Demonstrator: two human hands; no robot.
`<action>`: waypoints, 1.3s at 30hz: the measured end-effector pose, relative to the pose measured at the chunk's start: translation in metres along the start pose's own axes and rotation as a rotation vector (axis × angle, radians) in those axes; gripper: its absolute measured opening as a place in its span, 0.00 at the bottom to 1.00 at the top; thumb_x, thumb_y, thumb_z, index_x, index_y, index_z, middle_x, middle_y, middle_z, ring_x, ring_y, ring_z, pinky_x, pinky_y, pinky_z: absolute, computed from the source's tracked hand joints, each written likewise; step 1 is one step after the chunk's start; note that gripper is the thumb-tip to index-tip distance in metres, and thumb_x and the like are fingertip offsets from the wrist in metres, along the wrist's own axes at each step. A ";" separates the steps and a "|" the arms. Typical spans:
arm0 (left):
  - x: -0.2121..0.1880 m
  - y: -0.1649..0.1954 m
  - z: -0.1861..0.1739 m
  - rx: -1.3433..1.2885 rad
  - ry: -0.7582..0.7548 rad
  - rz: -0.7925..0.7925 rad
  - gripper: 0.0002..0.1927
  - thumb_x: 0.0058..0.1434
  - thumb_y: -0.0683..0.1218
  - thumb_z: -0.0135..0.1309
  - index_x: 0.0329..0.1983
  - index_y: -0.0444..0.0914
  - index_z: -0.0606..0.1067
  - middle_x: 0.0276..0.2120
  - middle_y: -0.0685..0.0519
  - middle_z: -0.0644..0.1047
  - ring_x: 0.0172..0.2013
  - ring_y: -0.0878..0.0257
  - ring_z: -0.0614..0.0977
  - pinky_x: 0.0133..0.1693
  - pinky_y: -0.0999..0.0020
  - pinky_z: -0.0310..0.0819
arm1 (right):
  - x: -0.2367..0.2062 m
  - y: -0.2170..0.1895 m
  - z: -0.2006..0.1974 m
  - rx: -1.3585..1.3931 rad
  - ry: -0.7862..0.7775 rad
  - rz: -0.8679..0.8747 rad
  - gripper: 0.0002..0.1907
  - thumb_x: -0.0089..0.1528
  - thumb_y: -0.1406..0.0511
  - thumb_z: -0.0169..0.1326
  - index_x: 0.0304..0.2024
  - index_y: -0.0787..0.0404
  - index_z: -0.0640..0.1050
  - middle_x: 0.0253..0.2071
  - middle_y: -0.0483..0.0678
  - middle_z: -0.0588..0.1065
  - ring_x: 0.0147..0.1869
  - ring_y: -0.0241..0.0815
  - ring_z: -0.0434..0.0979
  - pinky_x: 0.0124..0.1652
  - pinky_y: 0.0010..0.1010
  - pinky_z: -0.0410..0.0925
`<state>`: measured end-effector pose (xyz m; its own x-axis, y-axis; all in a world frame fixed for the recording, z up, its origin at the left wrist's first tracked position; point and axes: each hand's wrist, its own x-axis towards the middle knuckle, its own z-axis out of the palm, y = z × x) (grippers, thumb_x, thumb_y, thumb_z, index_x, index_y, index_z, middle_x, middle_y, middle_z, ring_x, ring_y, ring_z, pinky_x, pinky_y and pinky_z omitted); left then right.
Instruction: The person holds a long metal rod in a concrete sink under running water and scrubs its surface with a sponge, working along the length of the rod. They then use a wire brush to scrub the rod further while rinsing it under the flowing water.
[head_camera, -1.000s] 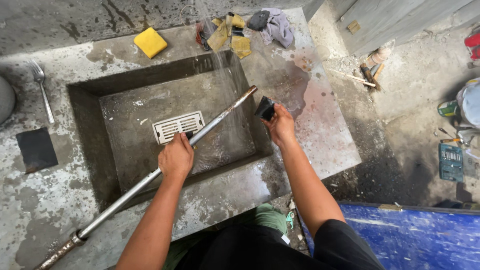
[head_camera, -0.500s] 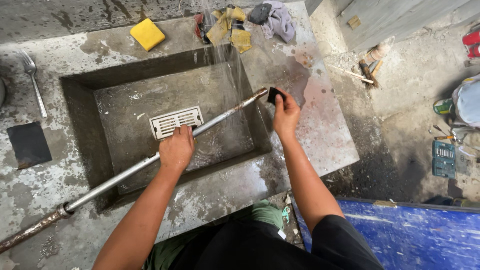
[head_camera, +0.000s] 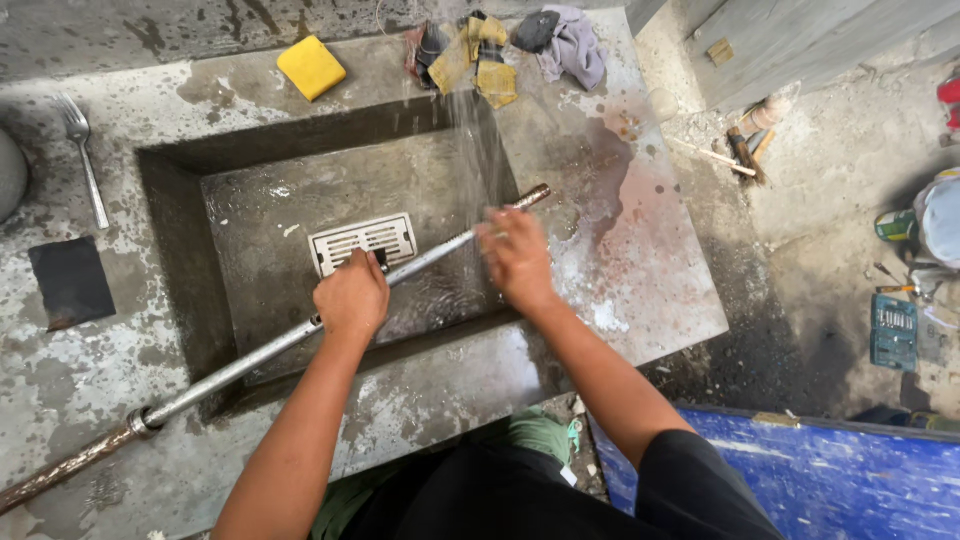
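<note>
Two hands worked one long metal pipe laid across a concrete sink at frame centre. Left hand gripped the pipe near its middle, fingers wrapped tight around it. Right hand sat nearer the upper-right tip under a falling stream of water; it was blurred, fingers apparently curled over the pipe — whether they pinched anything else, cannot tell.

Long axis ran diagonally: rusty end with coupling at lower left on the surface, cleaner end pointing to the upper right, just past the basin's far rim.

Judgement on handling — rigid, probably fairly heavy for its length, wet and likely slippery where water struck. Two-handed hold well apart looked sensible; the dry middle stretch offered the surest grip.

Nearby: drain grate beneath the pipe, yellow sponge and rags at top, fork and dark square pad at left.
</note>
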<state>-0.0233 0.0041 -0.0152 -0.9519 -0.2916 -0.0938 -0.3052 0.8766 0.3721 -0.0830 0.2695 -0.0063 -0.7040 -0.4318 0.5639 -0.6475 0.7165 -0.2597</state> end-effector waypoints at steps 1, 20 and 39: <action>0.000 0.001 0.000 -0.008 0.019 0.011 0.18 0.73 0.53 0.41 0.38 0.37 0.76 0.25 0.39 0.81 0.28 0.39 0.83 0.33 0.44 0.77 | 0.003 0.012 -0.006 -0.023 0.043 0.066 0.16 0.61 0.70 0.64 0.51 0.55 0.80 0.56 0.55 0.76 0.59 0.57 0.75 0.58 0.43 0.68; 0.003 0.008 -0.003 -0.038 0.084 -0.007 0.20 0.72 0.54 0.41 0.33 0.38 0.77 0.24 0.39 0.80 0.26 0.40 0.83 0.32 0.45 0.77 | 0.007 -0.012 0.016 0.100 0.095 0.154 0.14 0.64 0.72 0.58 0.53 0.62 0.80 0.55 0.54 0.79 0.62 0.55 0.78 0.63 0.41 0.70; 0.012 0.007 -0.007 -0.065 -0.009 -0.034 0.21 0.72 0.55 0.39 0.37 0.37 0.78 0.28 0.37 0.81 0.32 0.38 0.84 0.38 0.43 0.77 | 0.008 -0.008 0.015 0.259 -0.001 0.185 0.10 0.67 0.71 0.54 0.50 0.63 0.81 0.54 0.53 0.80 0.62 0.51 0.80 0.61 0.37 0.73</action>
<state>-0.0365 0.0039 -0.0069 -0.9413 -0.3170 -0.1158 -0.3353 0.8393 0.4280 -0.0884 0.2519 -0.0116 -0.8168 -0.3083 0.4877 -0.5614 0.6197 -0.5484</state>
